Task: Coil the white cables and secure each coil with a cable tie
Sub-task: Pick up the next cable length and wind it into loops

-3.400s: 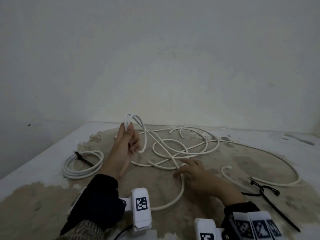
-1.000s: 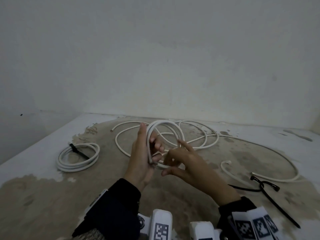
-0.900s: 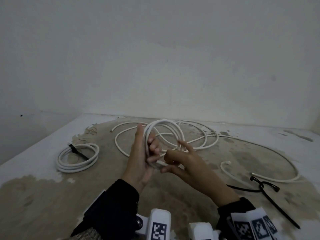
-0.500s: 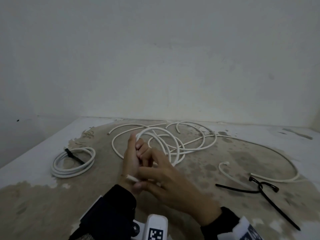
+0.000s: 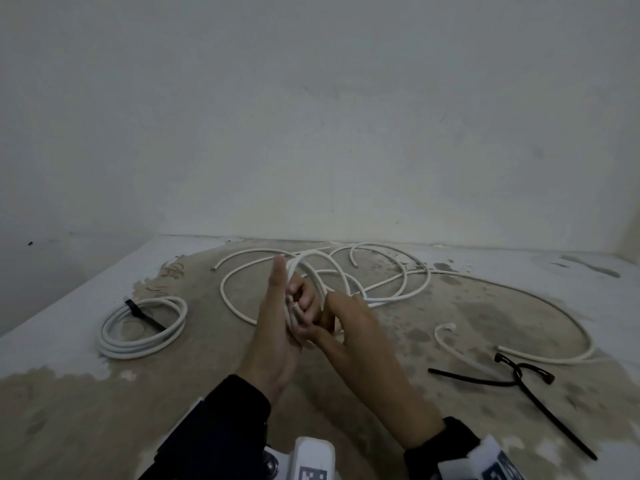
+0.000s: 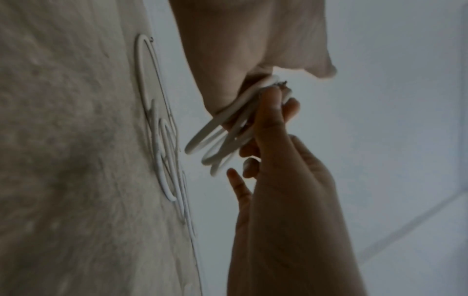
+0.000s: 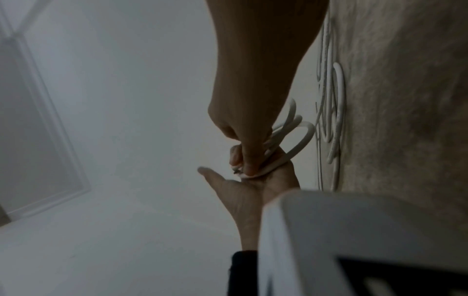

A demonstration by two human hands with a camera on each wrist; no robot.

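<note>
My left hand (image 5: 294, 306) is raised above the floor, thumb straight up, fingers curled round a small coil of white cable (image 5: 313, 268). My right hand (image 5: 329, 329) pinches the cable's strands against the left palm. The left wrist view shows several loops of the coil (image 6: 217, 136) hanging out between both hands, with a frayed cable end at the pinch. The right wrist view shows the same coil (image 7: 298, 136) under my right fingers (image 7: 249, 160). The rest of this cable trails down into loose white cables (image 5: 391, 271) on the floor behind.
A finished white coil (image 5: 142, 327) with a black tie (image 5: 143, 315) lies on the floor at left. Another loose white cable (image 5: 540, 306) curves at right. Black cable ties (image 5: 512, 375) lie at the near right. A wall stands close behind the patchy floor (image 5: 104, 410).
My right hand left the cable on the floor and joined my left hand. The loops in the left hand have grown, and the cable end is now pinned at the palm.
</note>
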